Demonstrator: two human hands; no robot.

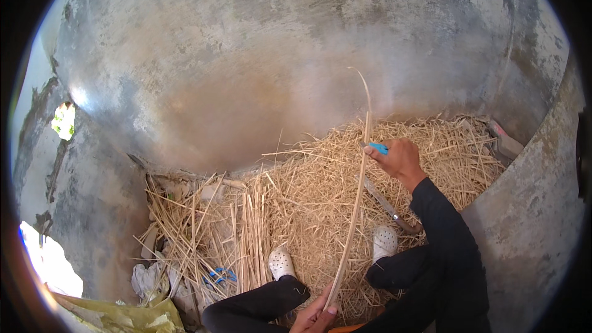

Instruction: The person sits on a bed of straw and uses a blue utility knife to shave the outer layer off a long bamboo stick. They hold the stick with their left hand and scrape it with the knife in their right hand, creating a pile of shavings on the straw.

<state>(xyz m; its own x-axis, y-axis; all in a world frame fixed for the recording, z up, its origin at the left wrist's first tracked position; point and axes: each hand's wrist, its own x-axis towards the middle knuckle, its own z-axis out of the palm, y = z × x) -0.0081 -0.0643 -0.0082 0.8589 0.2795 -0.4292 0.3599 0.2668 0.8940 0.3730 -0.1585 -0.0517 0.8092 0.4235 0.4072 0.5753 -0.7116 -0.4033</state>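
Left hand (pixel 316 316) pinched on the lower end of a long pale cane strip (pixel 354 209), right hand (pixel 399 157) closed on a blue-handled tool (pixel 378 147) pressed against the strip higher up. Strip rising nearly upright between the knees (top curling over), above a heap of straw shavings (pixel 320 191). White clogs (pixel 282 263) planted in straw; dark blade (pixel 388 208) lying nearby.

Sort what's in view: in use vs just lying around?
In use:
- long cane strip, held at both ends
- left hand, grip on its lower end
- right hand, holding a blue-handled tool against the strip

Lying about:
- straw shavings
- long knife
- split sticks
- blue scissors
- yellow sack
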